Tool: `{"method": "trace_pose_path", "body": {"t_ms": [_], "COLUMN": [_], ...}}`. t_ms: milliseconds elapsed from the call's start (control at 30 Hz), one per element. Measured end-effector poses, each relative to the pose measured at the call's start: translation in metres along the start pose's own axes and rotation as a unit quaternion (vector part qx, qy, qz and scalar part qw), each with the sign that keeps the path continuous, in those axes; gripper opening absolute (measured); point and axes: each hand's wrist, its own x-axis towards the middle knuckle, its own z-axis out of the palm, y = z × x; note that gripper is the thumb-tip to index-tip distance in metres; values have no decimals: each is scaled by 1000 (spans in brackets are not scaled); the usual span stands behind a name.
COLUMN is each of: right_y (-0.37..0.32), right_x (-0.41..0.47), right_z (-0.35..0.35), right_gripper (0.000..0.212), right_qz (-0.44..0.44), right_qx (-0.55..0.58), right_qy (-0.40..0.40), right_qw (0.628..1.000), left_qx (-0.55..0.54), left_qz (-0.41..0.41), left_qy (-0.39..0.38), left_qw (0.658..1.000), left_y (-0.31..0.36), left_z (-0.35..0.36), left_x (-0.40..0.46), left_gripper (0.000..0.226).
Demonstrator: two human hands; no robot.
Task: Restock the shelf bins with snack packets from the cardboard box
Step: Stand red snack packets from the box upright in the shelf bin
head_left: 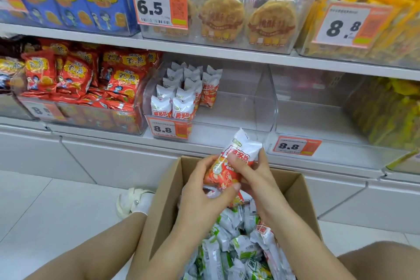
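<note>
Left hand [205, 185] and right hand [251, 174] both grip one orange-white snack packet [234, 161] above open cardboard box [168, 191], below half-filled shelf bin [254, 98]. Packet looks light, soft, crinkly (probably crushable); best held by sides, gently.

Matt cardboard box [168, 191]; glossy foil-look packets [231, 166]; clear plastic bins [268, 102], prob. acrylic.
</note>
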Motion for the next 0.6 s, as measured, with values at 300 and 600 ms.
{"method": "trace_pose_path", "body": {"t_ms": [300,600], "right_y": [-50,-41], "right_x": [99,219], "right_z": [30,37], "right_gripper": [75,41], "right_qz": [-69,-19], "right_qx": [-66,-296], "right_qy": [-27,-39], "right_qw": [995,954], "left_qx": [190,308], "left_qz": [60,42], "left_qy": [31,258], "left_qw": [980,915], "left_y": [16,-27], "left_z": [-55,-103], "left_x": [85,179], "left_gripper": [66,67]}}
